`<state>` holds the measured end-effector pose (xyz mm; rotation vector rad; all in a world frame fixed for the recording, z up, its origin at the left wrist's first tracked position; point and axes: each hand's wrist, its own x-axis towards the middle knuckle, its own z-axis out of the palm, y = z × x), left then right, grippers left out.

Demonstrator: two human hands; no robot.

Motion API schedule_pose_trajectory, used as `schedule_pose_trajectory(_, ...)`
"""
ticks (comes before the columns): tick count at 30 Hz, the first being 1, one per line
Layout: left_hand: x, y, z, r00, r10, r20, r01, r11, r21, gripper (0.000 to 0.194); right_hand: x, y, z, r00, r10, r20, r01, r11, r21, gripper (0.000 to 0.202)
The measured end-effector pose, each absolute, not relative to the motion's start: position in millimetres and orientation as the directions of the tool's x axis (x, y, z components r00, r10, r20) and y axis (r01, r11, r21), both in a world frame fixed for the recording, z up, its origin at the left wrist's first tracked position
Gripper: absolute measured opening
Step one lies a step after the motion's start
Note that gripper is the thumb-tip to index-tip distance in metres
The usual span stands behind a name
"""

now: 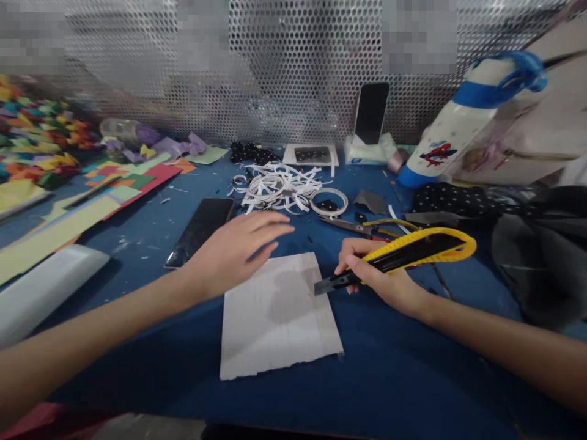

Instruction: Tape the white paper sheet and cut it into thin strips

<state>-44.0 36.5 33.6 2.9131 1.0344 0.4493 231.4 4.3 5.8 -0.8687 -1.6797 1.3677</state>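
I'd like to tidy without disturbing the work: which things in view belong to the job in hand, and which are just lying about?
In the job, it seems:
yellow cutter, held in the right hand
white sheet, near the cutter's blade and the left hand

Apparently just lying about:
flat-lying dark phone
scissors
white strips
blue-and-white bottle
upright phone

A blue table (389, 379) seen from above, with two bare hands. The right hand (385, 286) grips a yellow-and-black utility knife (408, 250), its blade pointing left across the right edge of a white paper sheet (279, 342) with a ragged near edge. The left hand (233, 250), fingers loosely extended, is over the sheet's far left corner. Beyond are a dark phone (204, 229), tangled white strips (287, 189) and scissors (346, 225). Coloured papers (92, 220) lie left; a white-and-blue bottle (452, 131) is at far right.
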Motion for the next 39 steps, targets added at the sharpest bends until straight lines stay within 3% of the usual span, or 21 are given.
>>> schedule_pose_trajectory(3,-55.1,7.4,19.9,0.778,0.600,0.188,0.585,-0.800,0.135,0.040,231.9,3.2,8.8,-0.465,0.872,0.157,0.059,0.207,-0.977,0.028)
schedule_pose_trajectory(6,-58.5,-9.1,7.6,0.818,0.545,0.185,0.541,-0.837,0.079,0.042,236.4,1.2,6.3,-0.469,0.859,0.205,0.073,0.269,-0.960,0.029)
schedule_pose_trajectory(11,-54.1,-15.0,1.5,0.849,0.472,0.237,0.488,-0.873,-0.011,0.040,240.3,3.4,-2.5,-0.247,0.885,0.394,-0.071,0.389,-0.918,0.032)
schedule_pose_trajectory(14,-50.7,-17.1,2.4,0.845,0.473,0.249,0.486,-0.874,0.013,0.039,235.4,7.9,-0.1,-0.242,0.921,0.307,0.012,0.319,-0.948,0.027)
schedule_pose_trajectory(17,-52.6,-17.7,2.7,0.846,0.496,0.193,0.484,-0.868,0.111,0.042,230.9,11.1,5.7,-0.303,0.935,0.183,0.155,0.237,-0.959,0.020)
schedule_pose_trajectory(20,-59.0,-15.6,2.7,0.868,0.486,0.101,0.461,-0.864,0.201,0.060,229.5,13.2,9.1,-0.305,0.945,0.122,0.206,0.190,-0.960,0.021)
schedule_pose_trajectory(23,-64.0,-13.7,4.7,0.881,0.471,0.046,0.450,-0.865,0.221,0.075,229.2,15.1,9.9,-0.305,0.948,0.094,0.227,0.168,-0.959,0.023)
schedule_pose_trajectory(27,-64.7,-13.7,8.5,0.886,0.463,0.033,0.444,-0.867,0.226,0.080,229.6,17.0,8.5,-0.307,0.949,0.070,0.244,0.150,-0.958,0.023)
schedule_pose_trajectory(39,-64.7,-14.4,6.0,0.880,0.472,0.057,0.445,-0.860,0.249,0.073,235.9,14.7,-1.4,-0.291,0.956,0.033,0.163,0.083,-0.983,0.024)
